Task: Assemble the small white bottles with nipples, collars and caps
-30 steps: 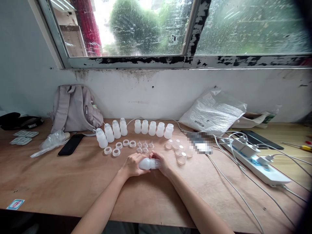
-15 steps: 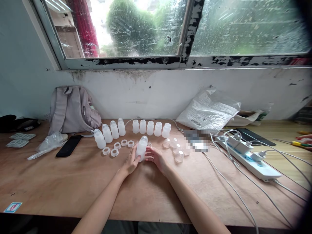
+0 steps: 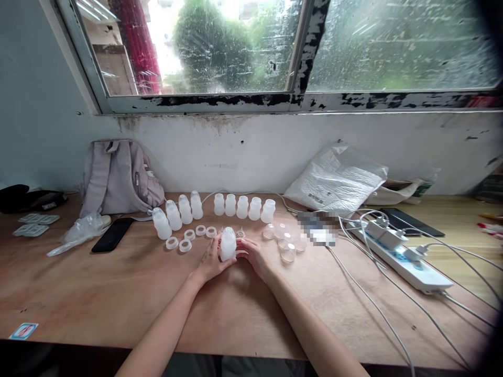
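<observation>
A small white plastic bottle [image 3: 228, 244] stands upright on the wooden table [image 3: 118, 293] between my two hands. My left hand [image 3: 210, 263] cups its left side with the fingers curled round it. My right hand [image 3: 253, 255] touches its right side with the fingertips. Behind it stand two rows of like bottles, one at the left [image 3: 177, 213] and one at the right [image 3: 243, 206]. White rings [image 3: 188, 236], small clear nipples [image 3: 240, 232] and clear caps [image 3: 286, 240] lie in front of those rows.
A grey backpack [image 3: 118, 175] leans on the wall at left, with a black phone [image 3: 112, 234] and a crumpled clear bag [image 3: 76, 233] near it. A white plastic bag [image 3: 338, 180], a power strip [image 3: 404, 256] with cables and a dark tablet [image 3: 412, 222] fill the right side.
The bottle lay on its side in both hands a second ago. It has been turned upright and now stands on the table a little farther from me, with both hands still on it.
</observation>
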`<state>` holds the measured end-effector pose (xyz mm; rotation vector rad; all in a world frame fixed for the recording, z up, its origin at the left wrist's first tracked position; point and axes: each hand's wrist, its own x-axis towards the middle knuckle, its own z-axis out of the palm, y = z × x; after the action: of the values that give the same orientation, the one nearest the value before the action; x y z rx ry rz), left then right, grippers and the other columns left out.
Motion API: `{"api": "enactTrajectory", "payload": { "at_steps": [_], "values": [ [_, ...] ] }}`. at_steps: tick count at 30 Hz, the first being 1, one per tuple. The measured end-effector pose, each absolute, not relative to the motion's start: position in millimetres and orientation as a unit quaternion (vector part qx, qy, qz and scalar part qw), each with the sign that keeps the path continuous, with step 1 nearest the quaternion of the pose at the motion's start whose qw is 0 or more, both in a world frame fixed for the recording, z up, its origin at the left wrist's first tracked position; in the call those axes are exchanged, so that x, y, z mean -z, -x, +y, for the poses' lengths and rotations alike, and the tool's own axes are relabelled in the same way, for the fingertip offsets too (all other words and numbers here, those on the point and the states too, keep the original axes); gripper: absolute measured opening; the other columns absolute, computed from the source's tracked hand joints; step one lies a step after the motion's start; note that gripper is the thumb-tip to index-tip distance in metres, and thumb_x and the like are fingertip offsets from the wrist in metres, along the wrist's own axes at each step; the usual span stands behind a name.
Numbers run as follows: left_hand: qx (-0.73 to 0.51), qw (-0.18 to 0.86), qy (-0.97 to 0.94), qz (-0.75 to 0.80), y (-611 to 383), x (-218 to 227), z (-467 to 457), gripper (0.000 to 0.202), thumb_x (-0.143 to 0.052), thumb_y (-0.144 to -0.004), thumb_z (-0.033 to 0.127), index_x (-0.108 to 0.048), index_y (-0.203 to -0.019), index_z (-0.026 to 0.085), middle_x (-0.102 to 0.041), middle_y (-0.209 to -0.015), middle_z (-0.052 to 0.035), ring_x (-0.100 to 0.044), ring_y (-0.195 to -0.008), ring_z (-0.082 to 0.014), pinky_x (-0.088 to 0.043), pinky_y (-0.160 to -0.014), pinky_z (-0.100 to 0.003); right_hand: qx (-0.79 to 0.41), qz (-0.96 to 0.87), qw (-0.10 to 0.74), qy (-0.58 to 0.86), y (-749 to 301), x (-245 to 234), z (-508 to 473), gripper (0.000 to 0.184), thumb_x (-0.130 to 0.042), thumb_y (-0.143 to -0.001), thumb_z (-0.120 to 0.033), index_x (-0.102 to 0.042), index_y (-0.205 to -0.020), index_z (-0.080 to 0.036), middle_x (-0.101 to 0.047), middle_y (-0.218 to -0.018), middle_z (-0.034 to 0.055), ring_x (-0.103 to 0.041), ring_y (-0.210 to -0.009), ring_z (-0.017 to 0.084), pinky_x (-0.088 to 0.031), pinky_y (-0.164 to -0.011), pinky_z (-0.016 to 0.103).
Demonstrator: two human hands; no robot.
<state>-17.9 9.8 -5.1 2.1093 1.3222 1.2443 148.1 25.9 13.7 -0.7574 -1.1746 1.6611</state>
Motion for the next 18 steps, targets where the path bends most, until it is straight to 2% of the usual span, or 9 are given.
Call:
{"api": "enactTrajectory", "payload": {
  "at_steps": [3,5,8,10,13,18],
  "values": [
    [-0.502,0.151,-0.716,0.46,16,-12,8,0.067,-0.061,-0.069,0.034,-0.025,-0.124,0.022,-0.047,-0.113,-0.0102,-0.05,-0.098,-0.021,-0.044,-0.079,-0.035,-0.674,-0.473,0.47,0.317,-149,-14,26,0.029,-0.057,-0.071,-0.039,-0.065,-0.087,-0.016,-0.064,-0.084,0.0072,-0.057,-0.077,0.019,-0.044,-0.069,0.03],
    [-0.513,0.132,-0.706,0.469,15,-31,9,0.061,-0.059,-0.071,0.035,-0.029,-0.123,0.022,-0.05,-0.107,-0.0081,-0.051,-0.093,-0.0191,-0.043,-0.078,-0.034,-0.674,-0.47,0.471,0.321,-149,-14,26,0.029,-0.058,-0.071,-0.04,-0.065,-0.085,-0.016,-0.064,-0.081,0.0067,-0.057,-0.073,0.018,-0.044,-0.068,0.03],
    [-0.454,0.119,-0.736,0.489,16,-62,11,0.038,-0.058,-0.072,0.037,-0.048,-0.107,0.023,-0.056,-0.094,-0.0028,-0.053,-0.082,-0.0165,-0.044,-0.073,-0.03,-0.675,-0.468,0.473,0.319,-151,-13,27,0.028,-0.058,-0.071,-0.041,-0.065,-0.082,-0.016,-0.063,-0.079,0.0061,-0.057,-0.071,0.017,-0.044,-0.067,0.03],
    [-0.395,0.134,-0.764,0.492,20,-79,12,0.027,-0.057,-0.072,0.038,-0.056,-0.095,0.024,-0.059,-0.087,-0.0003,-0.055,-0.075,-0.0152,-0.044,-0.066,-0.027,-0.676,-0.463,0.476,0.319,-152,-12,29,0.027,-0.058,-0.07,-0.04,-0.065,-0.081,-0.016,-0.063,-0.081,0.0064,-0.057,-0.072,0.017,-0.043,-0.066,0.03],
    [-0.332,0.141,-0.794,0.489,29,-97,15,0.026,-0.056,-0.071,0.041,-0.059,-0.09,0.023,-0.062,-0.085,0.0009,-0.056,-0.073,-0.0148,-0.044,-0.06,-0.024,-0.678,-0.448,0.484,0.324,-153,-10,30,0.025,-0.059,-0.069,-0.04,-0.066,-0.079,-0.017,-0.063,-0.083,0.0063,-0.056,-0.074,0.017,-0.043,-0.063,0.029],
    [-0.295,0.083,-0.798,0.519,48,-123,35,0.026,-0.054,-0.072,0.042,-0.061,-0.087,0.021,-0.063,-0.081,-0.0005,-0.057,-0.074,-0.0165,-0.043,-0.065,-0.027,-0.68,-0.44,0.487,0.326,-154,-7,33,0.022,-0.059,-0.071,-0.036,-0.066,-0.08,-0.018,-0.062,-0.084,0.0061,-0.055,-0.072,0.016,-0.042,-0.06,0.026]
  ]
}}
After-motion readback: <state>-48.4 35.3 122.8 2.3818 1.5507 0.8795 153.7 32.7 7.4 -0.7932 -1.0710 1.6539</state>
